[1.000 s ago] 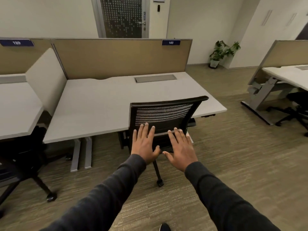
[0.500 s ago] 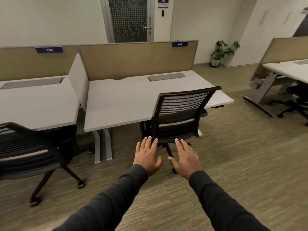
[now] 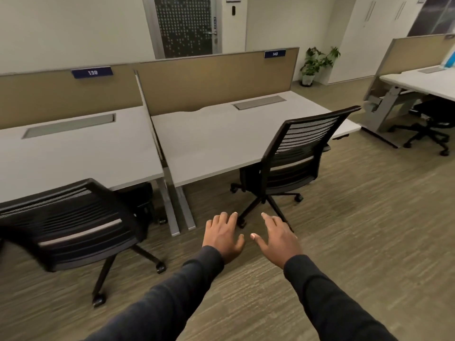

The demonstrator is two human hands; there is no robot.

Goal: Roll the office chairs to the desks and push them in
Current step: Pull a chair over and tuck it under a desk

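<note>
A black mesh-back office chair stands with its seat tucked under the white desk marked 140. My left hand and my right hand hover side by side, open, palms down, short of that chair and touching nothing. A second black mesh chair stands at the left, out from the white desk marked 139, its back towards me and slightly turned.
Tan divider panels run behind both desks. Grey desk legs stand between the two chairs. At the right is another desk with a black chair under it. A potted plant and a door lie beyond. Carpet spreads to the right.
My hands have come off the chair at desk 140 and drawn back from it. The view has swung left, bringing the second chair and desk 139 into sight.
</note>
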